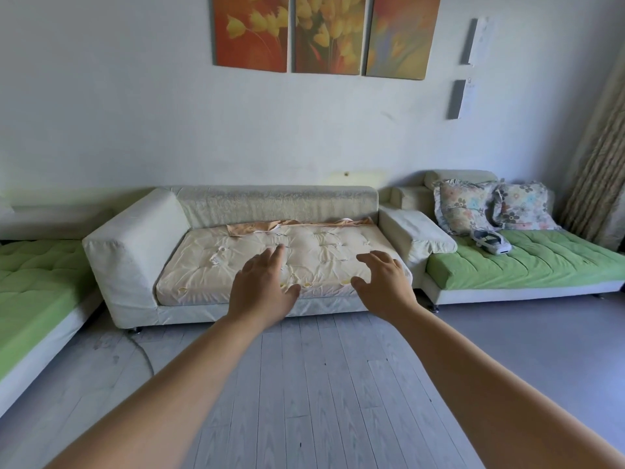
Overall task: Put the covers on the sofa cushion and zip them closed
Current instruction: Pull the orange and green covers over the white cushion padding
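A bare cream seat cushion (209,269), tufted and worn with small tears, lies on the white sofa (135,245) in the middle of the room. A strip of orange-beige fabric (257,228) lies crumpled along its back edge. Both my arms stretch out towards the cushion. My left hand (262,289) hovers in front of its middle with fingers straight and spread, holding nothing. My right hand (382,279) hovers before its right front corner, fingers loosely bent and empty. Neither hand touches the cushion.
Green-covered sofa seats stand at the left (30,286) and right (527,262). Two floral pillows (490,204) and a white headset-like device (490,242) lie on the right seat. Grey plank floor (321,384) lies between me and the sofa. A curtain (595,177) hangs far right.
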Motion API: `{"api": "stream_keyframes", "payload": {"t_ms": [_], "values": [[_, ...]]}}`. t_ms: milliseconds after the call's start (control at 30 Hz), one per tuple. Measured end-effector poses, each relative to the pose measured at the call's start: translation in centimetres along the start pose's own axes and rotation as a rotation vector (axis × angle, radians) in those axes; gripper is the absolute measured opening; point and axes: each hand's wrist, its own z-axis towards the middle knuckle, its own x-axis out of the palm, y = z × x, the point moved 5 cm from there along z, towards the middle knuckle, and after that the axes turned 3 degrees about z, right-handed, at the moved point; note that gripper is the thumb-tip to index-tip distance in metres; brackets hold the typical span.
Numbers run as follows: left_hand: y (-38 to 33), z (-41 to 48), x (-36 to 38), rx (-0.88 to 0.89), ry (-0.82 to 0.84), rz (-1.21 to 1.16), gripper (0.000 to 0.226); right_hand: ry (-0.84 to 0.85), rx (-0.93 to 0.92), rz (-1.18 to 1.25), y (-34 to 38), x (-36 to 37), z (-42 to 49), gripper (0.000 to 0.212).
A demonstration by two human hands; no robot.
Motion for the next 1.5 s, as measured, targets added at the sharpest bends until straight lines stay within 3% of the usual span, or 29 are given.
{"api": "stream_keyframes", "payload": {"t_ms": [533, 900, 1500], "values": [[2.8, 29.0, 12.0, 0.060, 0.047, 0.010, 0.077, -0.004, 0.044, -0.018, -6.6, 7.4, 27.4, 0.047], [-0.1, 44.8, 22.1, 0.137, 0.105, 0.031, 0.074, 0.001, 0.118, -0.025, -15.5, 10.4, 42.9, 0.045], [-3.2, 68.0, 35.0, -0.073, 0.094, 0.069, 0.062, 0.128, 0.008, -0.015, -28.3, 14.9, 70.4, 0.043]]}}
